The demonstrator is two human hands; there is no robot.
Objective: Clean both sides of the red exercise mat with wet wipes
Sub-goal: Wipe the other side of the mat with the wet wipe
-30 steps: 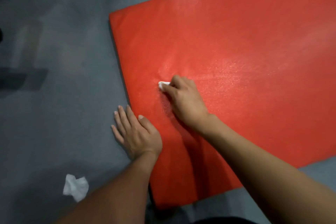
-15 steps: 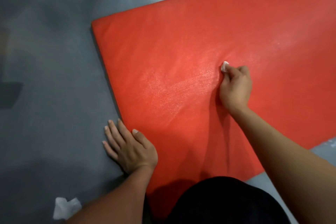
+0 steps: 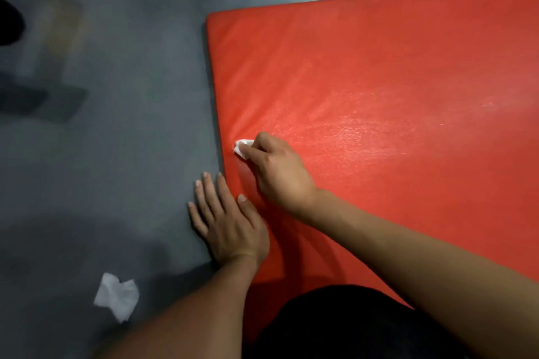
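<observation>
Down on the grey floor [image 3: 122, 172] lies the red exercise mat [image 3: 379, 102], its left edge near the middle of the view. Right hand [image 3: 277, 172] curls its fingers round a small white wet wipe [image 3: 242, 148], pressing it onto the mat just inside that edge. Left hand [image 3: 230, 221] rests flat, fingers straight, partly on floor and partly on mat; a crumpled wipe [image 3: 118, 296] lies on the floor nearby.

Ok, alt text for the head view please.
A right hand presses a bunched white wet wipe onto a red exercise mat near its left edge. The left hand lies flat, spanning grey floor and mat edge; a crumpled wipe lies nearby.
</observation>
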